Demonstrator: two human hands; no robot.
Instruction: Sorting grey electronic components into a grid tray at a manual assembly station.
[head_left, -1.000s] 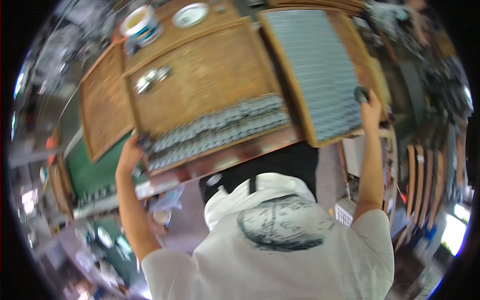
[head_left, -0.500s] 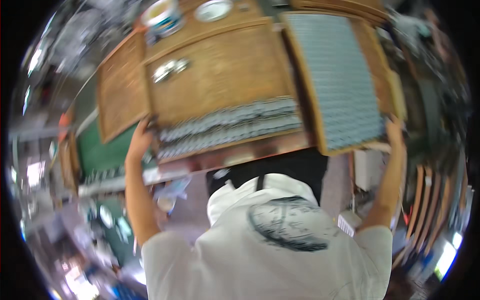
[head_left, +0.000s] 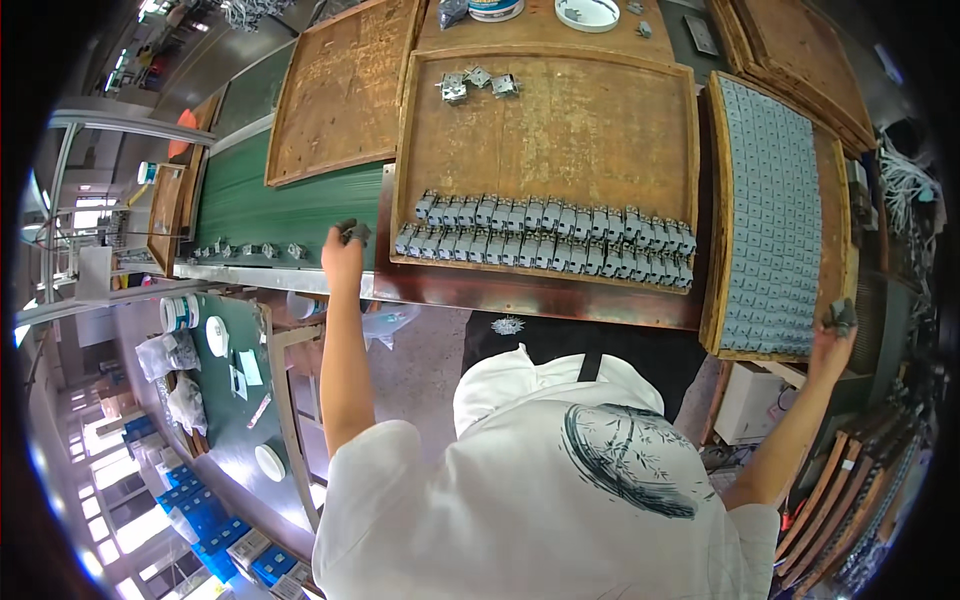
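My left hand (head_left: 343, 258) is over the near edge of the green belt (head_left: 300, 212), left of the middle wooden tray (head_left: 545, 120). Its fingers are curled, with dark grey at the tips; whether that is a finger covering or a small piece, I cannot make out. Two rows of small grey metal parts (head_left: 545, 235) line the tray's near side, and a few loose silvery parts (head_left: 480, 82) lie toward its far left. My right hand (head_left: 832, 340) is at the near right corner of the right tray (head_left: 832, 215), fingers bent, their tips also dark grey. Closely packed grey parts (head_left: 770, 210) fill most of that tray.
A bare wooden tray (head_left: 335, 90) lies across the belt at left, with several small parts (head_left: 250, 250) along the belt's near edge. Beyond the middle tray stand a tub (head_left: 495, 8) and a white dish (head_left: 588, 14). Stacked trays (head_left: 800, 60) are at far right; a green side table (head_left: 235, 400) is at left.
The view has swung, so the trays appear farther right and level. My left hand has come away from the middle tray's left edge toward the belt; my right hand remains by the right tray's near corner.
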